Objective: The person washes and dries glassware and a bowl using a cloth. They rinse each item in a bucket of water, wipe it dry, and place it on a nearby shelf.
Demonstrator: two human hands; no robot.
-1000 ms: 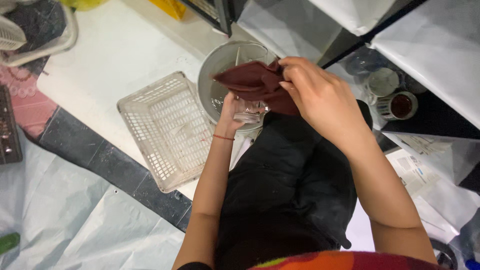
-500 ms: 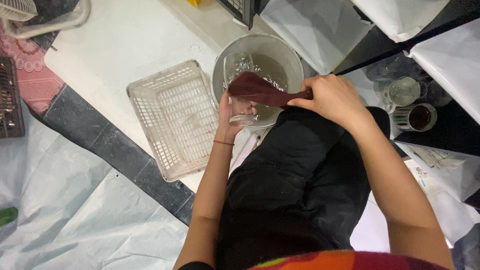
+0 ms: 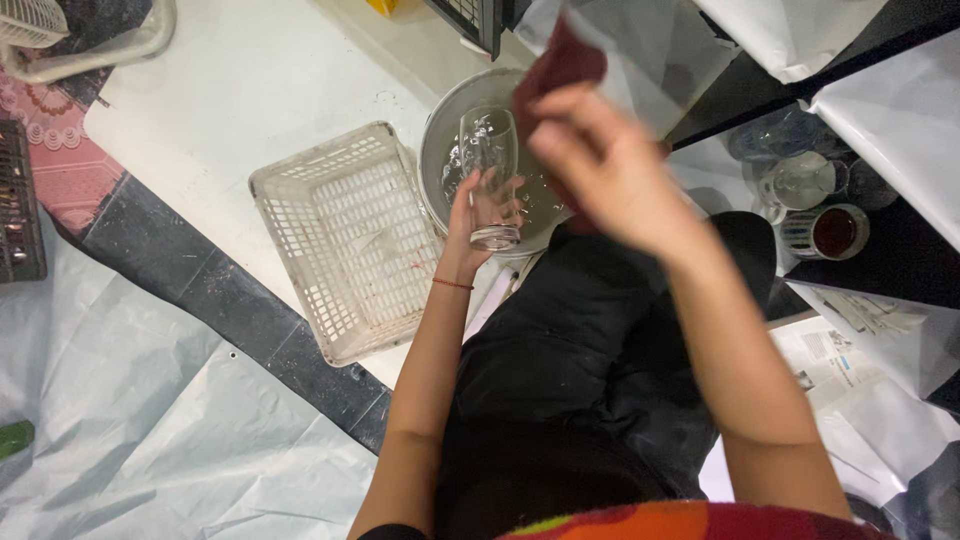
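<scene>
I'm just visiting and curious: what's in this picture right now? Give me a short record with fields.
Left hand: holds a clear drinking glass by its lower part
Right hand: raised, gripping a dark red cloth
Under the glass: grey round basin
Beside the basin: white plastic basket
Far right: cup of dark liquid
Lap: black garment

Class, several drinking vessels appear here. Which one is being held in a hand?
The clear glass, gripped by the left hand above the grey basin; the other cups sit untouched at right.
</scene>
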